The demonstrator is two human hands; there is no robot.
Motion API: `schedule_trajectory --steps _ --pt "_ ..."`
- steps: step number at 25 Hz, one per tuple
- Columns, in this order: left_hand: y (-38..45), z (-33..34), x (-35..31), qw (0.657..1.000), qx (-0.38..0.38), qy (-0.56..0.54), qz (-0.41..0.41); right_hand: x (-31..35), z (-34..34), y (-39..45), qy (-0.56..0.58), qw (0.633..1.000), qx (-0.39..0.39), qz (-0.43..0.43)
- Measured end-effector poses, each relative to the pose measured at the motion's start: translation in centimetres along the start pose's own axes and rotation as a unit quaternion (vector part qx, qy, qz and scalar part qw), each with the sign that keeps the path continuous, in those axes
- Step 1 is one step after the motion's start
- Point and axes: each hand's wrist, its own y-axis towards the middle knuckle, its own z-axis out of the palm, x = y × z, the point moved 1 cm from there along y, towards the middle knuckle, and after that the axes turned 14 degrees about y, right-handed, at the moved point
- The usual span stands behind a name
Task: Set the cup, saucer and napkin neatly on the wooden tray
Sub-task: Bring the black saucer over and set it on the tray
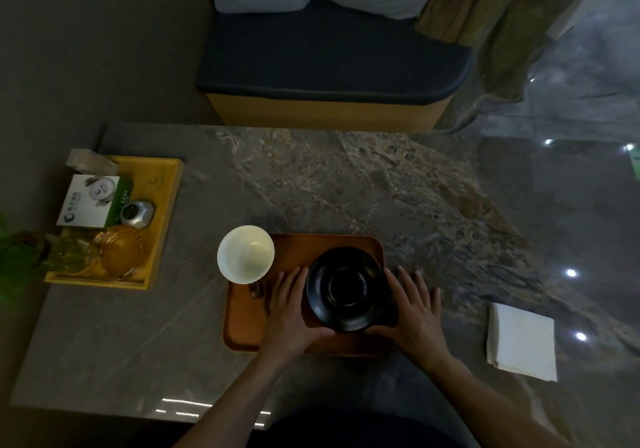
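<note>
A black saucer lies on the right half of the brown wooden tray. My left hand and my right hand flank it, fingers straight, thumbs touching its near rim. A white cup stands over the tray's far left corner, its handle hidden beneath it. A folded white napkin lies on the table to the right, well apart from the tray.
On the marble table, a yellow tray at the left holds a white-green box, a small metal object and a glass dish. A green plant sits at the far left edge. A cushioned bench stands beyond the table.
</note>
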Motion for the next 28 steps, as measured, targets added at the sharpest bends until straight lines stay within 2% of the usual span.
schedule_trajectory --steps 9,16,28 --pt "0.0 -0.2 0.0 1.0 -0.01 -0.022 0.0 0.3 0.2 -0.2 0.009 1.0 -0.011 0.01" --pt "0.1 -0.7 -0.2 0.998 0.012 -0.054 -0.012 0.8 0.9 -0.1 0.018 0.999 -0.026 0.037" --pt "0.1 -0.7 -0.2 0.999 0.025 -0.046 -0.01 1.0 0.6 -0.4 0.003 0.999 -0.024 0.041"
